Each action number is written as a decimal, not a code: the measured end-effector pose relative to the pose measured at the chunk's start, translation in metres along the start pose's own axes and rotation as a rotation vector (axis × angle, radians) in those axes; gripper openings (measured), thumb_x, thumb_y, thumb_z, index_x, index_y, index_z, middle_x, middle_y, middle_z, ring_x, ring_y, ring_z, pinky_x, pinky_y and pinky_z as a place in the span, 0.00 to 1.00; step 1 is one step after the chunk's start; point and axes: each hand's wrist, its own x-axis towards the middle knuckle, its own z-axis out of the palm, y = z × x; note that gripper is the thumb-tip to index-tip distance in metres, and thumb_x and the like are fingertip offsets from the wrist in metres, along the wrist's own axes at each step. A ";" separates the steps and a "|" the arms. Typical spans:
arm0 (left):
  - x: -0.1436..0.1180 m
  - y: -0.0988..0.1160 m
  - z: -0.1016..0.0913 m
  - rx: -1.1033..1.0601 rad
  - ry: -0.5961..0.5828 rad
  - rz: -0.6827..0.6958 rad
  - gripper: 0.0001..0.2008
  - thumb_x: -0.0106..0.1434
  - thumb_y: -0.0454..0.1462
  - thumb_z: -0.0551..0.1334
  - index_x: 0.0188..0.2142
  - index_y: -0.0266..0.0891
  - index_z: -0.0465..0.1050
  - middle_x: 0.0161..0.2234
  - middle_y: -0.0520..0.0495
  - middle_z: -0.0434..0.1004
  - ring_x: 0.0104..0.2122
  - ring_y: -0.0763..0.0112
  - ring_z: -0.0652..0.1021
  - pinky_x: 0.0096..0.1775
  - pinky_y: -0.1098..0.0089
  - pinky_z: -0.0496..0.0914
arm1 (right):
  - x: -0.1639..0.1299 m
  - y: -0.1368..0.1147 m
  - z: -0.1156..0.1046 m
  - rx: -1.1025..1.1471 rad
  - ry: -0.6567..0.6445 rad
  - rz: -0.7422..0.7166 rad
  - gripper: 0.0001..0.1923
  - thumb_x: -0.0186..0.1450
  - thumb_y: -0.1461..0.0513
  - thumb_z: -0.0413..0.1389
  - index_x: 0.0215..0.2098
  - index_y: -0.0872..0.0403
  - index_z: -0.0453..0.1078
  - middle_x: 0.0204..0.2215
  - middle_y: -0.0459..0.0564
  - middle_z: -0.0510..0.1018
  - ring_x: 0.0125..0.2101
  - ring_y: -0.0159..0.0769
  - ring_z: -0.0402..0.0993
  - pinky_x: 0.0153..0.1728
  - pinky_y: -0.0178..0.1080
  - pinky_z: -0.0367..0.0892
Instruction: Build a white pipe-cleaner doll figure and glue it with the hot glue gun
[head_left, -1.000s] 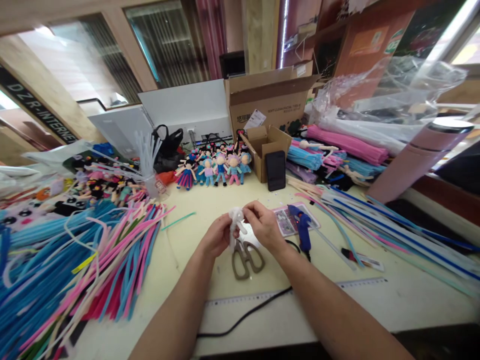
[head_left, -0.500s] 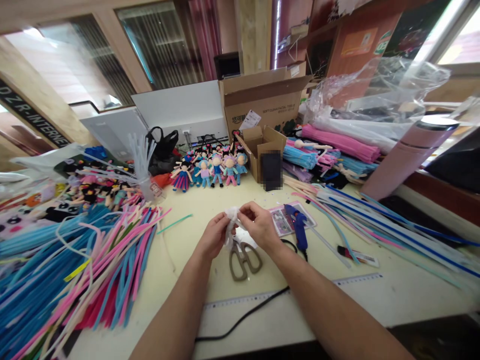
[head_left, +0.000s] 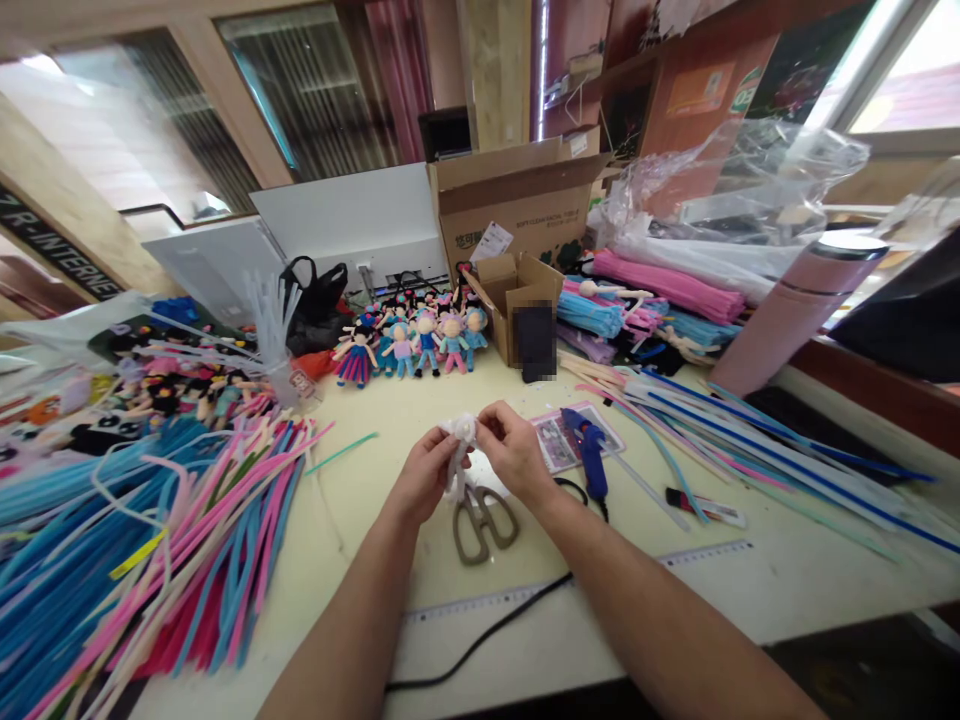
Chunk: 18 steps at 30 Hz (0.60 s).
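Between my two hands, above the middle of the table, is a small white fuzzy pipe-cleaner piece point(head_left: 464, 428), bunched at the top with a paler strip hanging below. My left hand point(head_left: 421, 472) pinches it from the left with closed fingers. From the right, the fingertips of my right hand point(head_left: 514, 450) are closed on its edge. Just beneath lie scissors point(head_left: 485, 522) with grey-brown handles toward me; the hands and the white piece partly cover their blades. Right of my right hand, a blue glue gun point(head_left: 590, 455) rests on a printed card point(head_left: 551, 445).
Bundles of coloured pipe cleaners point(head_left: 247, 540) fill the left side, with more strands point(head_left: 720, 430) at right. Small dolls point(head_left: 426, 345) stand at the back beside a cardboard box point(head_left: 499, 310). A ruler point(head_left: 480, 603) and a black cable point(head_left: 480, 645) lie in front. A pink flask point(head_left: 795, 320) stands right.
The white piece has turned slightly, its rounded bunch now facing up more between my fingers. Both hands keep their pinch. The whole view has shifted a little.
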 end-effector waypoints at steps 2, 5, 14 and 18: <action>0.000 0.000 0.000 -0.005 0.008 0.006 0.14 0.51 0.41 0.68 0.34 0.35 0.71 0.25 0.51 0.74 0.21 0.78 0.71 0.25 0.77 0.65 | 0.000 0.002 0.001 0.001 -0.015 -0.001 0.07 0.62 0.60 0.52 0.28 0.54 0.64 0.21 0.41 0.66 0.23 0.28 0.62 0.26 0.31 0.58; 0.000 0.001 0.000 -0.008 0.008 0.011 0.14 0.50 0.40 0.68 0.34 0.35 0.71 0.25 0.51 0.74 0.21 0.79 0.71 0.25 0.77 0.65 | -0.001 0.004 0.001 -0.018 -0.022 -0.007 0.07 0.63 0.60 0.51 0.28 0.54 0.64 0.22 0.41 0.67 0.24 0.29 0.63 0.27 0.32 0.59; 0.002 0.003 -0.002 -0.086 0.039 0.024 0.15 0.48 0.39 0.69 0.35 0.35 0.71 0.23 0.52 0.73 0.20 0.78 0.71 0.24 0.77 0.65 | 0.003 0.007 -0.001 -0.028 0.012 -0.002 0.11 0.65 0.59 0.47 0.29 0.53 0.66 0.23 0.44 0.70 0.25 0.30 0.66 0.29 0.32 0.60; 0.004 0.004 -0.004 -0.102 0.065 0.030 0.15 0.48 0.39 0.69 0.35 0.35 0.70 0.23 0.52 0.74 0.20 0.79 0.71 0.24 0.77 0.65 | 0.007 0.014 -0.003 0.076 0.037 0.082 0.08 0.62 0.59 0.50 0.29 0.54 0.66 0.21 0.43 0.70 0.23 0.30 0.66 0.26 0.32 0.62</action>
